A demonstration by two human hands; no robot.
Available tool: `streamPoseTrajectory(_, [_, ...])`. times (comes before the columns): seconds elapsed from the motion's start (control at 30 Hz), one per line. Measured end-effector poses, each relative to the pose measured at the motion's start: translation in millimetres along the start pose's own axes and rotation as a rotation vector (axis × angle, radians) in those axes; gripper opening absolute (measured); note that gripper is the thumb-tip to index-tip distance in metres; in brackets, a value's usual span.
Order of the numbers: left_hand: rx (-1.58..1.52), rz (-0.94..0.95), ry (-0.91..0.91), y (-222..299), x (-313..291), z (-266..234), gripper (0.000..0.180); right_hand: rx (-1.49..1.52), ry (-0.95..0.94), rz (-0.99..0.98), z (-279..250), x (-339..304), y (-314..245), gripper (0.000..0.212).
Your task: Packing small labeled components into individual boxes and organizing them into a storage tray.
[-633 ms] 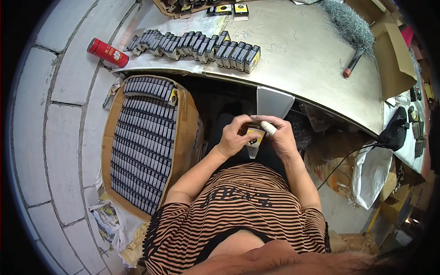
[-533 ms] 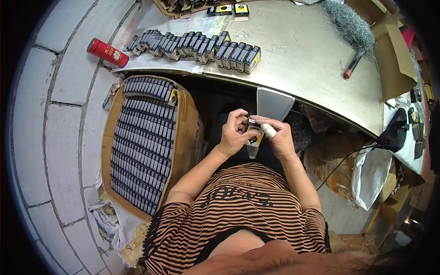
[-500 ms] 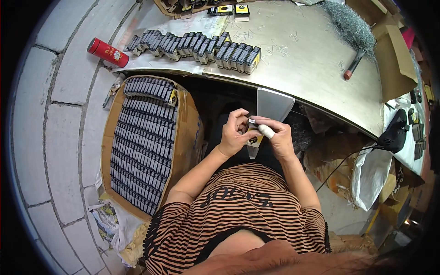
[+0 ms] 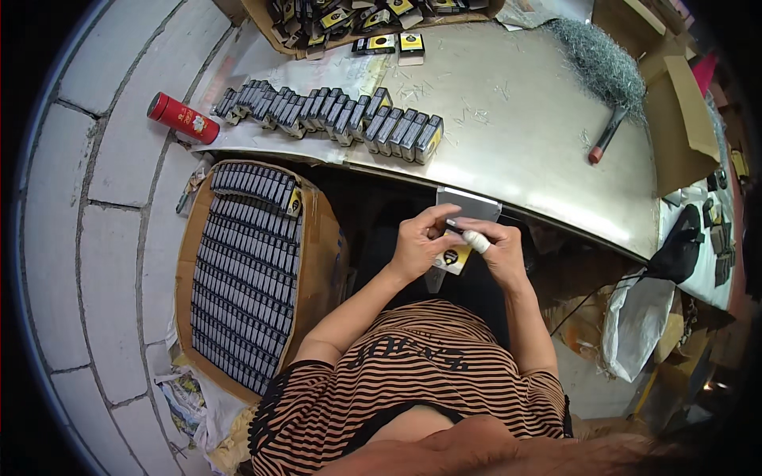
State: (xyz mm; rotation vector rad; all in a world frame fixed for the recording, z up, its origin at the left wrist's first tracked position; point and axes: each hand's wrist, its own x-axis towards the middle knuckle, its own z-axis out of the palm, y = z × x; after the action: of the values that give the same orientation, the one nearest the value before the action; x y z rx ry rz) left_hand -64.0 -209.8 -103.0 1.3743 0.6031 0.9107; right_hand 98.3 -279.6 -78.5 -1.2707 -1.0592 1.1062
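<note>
Between my hands, in front of my lap, is a small yellow, black and white box (image 4: 452,259). My left hand (image 4: 419,242) pinches its upper left part, fingers bent and thumb near the top end. My right hand (image 4: 498,244) is closed at the upper right of the same box; white tape wraps one of its digits. A small dark piece shows between the fingertips at the box's top, too small to make out. Behind the hands a grey metal plate (image 4: 470,204) juts out under the table edge.
Left of me stands a carton (image 4: 316,250) packed with rows of such boxes. On the metal-topped table (image 4: 548,151) are a line of boxes (image 4: 341,115), a red canister (image 4: 182,117), a heap of metal pins (image 4: 599,63) and a red-ended tool (image 4: 607,136). An open carton of boxes (image 4: 278,40) is at the back.
The view has tilted, so the table sits lower in the picture. My hands have moved slightly right, and the box now shows more of its yellow face below the fingers.
</note>
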Motion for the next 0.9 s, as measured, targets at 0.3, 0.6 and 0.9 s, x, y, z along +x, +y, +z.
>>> streamPoseTrajectory(0.3, [1.291,0.438,0.003,65.3,139.7,-8.6,0.034,-0.446,0.178,-0.153,-76.1,163.0,-20.5,0.032])
streamPoseTrajectory(0.6, [1.641,0.308,0.042,42.6,347.0,-71.6,0.047,-1.328,0.639,-0.176,-249.2,466.0,53.2,0.04])
streamPoseTrajectory(0.9, [1.675,-0.049,-0.245,-0.3,405.2,-115.1,0.047,-1.32,0.199,-0.255,-195.7,501.5,56.7,0.057])
